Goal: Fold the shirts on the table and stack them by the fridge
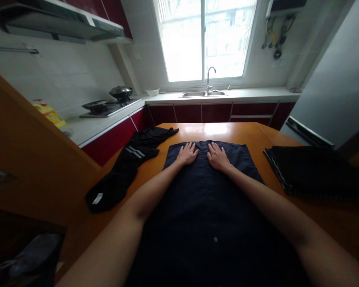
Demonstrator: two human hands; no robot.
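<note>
Navy shirt (209,199) lies spread flat on our orange table (248,133); we press our left hand (188,154) and right hand (217,156) on it, palms open, fingers spread, gripping nothing.

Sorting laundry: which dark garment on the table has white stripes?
The black garment left of the navy shirt, lying crumpled; two white stripes cross its middle.

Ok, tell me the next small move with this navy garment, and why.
Probably slide both palms outward from the middle toward the far corners. The left hand and right hand lie flat, side by side, near the far edge of the navy garment, which is spread on the wooden table; its outer parts look unsmoothed.
</note>
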